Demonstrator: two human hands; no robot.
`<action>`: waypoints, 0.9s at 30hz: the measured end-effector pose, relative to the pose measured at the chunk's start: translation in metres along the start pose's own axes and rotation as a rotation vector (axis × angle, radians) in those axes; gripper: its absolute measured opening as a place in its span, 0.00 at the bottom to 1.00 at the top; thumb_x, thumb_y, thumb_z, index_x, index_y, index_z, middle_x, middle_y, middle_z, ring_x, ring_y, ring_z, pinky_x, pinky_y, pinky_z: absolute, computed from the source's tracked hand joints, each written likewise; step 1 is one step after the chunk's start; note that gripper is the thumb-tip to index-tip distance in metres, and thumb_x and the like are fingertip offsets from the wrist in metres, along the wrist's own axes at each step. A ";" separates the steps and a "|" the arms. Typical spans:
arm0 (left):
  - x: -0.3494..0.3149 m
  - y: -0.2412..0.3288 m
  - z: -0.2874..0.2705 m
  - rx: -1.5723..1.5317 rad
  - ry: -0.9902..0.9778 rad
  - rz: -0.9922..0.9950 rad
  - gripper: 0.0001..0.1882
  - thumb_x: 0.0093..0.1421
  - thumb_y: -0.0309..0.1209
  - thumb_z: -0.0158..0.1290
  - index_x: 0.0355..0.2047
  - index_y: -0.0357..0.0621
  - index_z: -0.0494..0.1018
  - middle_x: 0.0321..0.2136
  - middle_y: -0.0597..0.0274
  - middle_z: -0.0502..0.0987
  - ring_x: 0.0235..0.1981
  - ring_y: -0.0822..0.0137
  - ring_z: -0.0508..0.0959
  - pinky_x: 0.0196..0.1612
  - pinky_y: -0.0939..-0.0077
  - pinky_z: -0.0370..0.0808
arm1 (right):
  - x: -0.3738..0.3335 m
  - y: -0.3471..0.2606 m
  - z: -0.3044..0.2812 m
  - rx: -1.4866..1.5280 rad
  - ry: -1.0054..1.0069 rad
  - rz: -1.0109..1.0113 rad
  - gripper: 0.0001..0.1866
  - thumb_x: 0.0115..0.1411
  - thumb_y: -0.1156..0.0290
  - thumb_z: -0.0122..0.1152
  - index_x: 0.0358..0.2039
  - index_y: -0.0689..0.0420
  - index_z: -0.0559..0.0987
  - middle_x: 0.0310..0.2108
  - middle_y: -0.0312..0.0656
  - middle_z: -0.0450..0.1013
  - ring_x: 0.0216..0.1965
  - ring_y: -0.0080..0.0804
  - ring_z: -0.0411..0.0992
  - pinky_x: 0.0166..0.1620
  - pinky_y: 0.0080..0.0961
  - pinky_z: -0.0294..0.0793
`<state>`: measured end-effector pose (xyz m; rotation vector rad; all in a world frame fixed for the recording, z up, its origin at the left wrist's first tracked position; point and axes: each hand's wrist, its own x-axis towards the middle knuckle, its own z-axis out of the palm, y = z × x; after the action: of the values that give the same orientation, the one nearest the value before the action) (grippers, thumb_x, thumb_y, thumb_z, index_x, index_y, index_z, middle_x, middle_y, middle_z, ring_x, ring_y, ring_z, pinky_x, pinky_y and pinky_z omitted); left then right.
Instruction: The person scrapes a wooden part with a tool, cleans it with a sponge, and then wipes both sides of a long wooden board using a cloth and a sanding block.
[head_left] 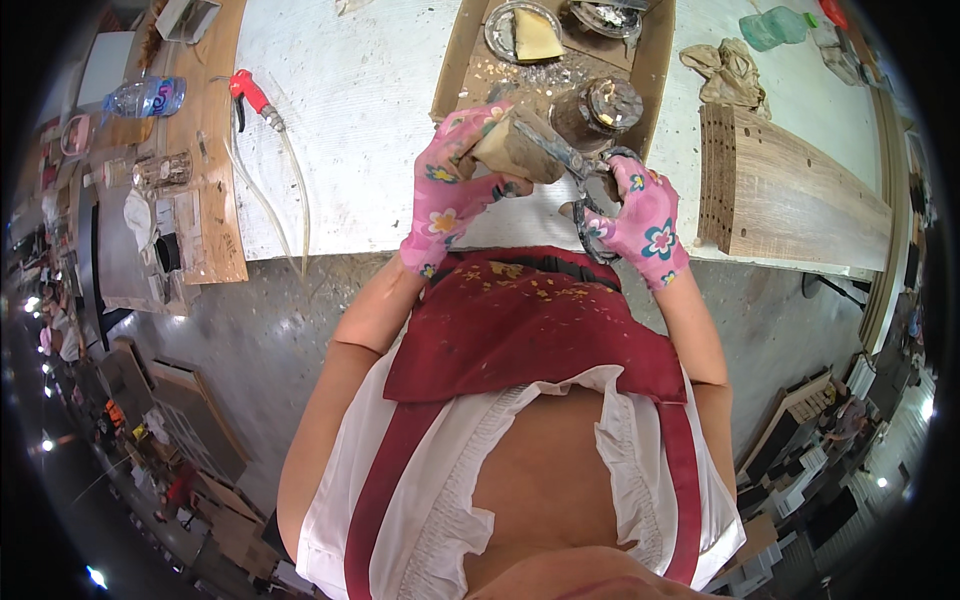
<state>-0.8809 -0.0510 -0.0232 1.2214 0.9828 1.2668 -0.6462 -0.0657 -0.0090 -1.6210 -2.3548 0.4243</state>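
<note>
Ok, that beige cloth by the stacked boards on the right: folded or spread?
Neither: the cloth lies crumpled, with creases running every way and ragged, uneven edges, just beyond the boards.

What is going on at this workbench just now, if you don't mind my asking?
The person's left hand, gloved in pink floral fabric, grips a pale yellow, foam-like block. The right hand, gloved alike, holds dark-handled metal scissors, their blades at the block; how far they cut in is unclear. Just beyond, a shallow brown cardboard tray holds a grimy, clear round jar and a pale yellow wedge on a clear round dish.
</note>
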 end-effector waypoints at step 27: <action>0.013 0.014 -0.033 0.013 -0.316 -0.254 0.38 0.38 0.09 0.57 0.53 0.43 0.67 0.51 0.60 0.69 0.51 0.67 0.70 0.52 0.78 0.69 | -0.001 0.000 -0.010 0.024 -0.023 -0.019 0.30 0.44 0.49 0.63 0.42 0.58 0.74 0.38 0.44 0.73 0.34 0.45 0.73 0.41 0.38 0.69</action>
<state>-0.9137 -0.0354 -0.0127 1.2189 0.8818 0.8406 -0.6428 -0.0654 0.0000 -1.5904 -2.3709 0.4683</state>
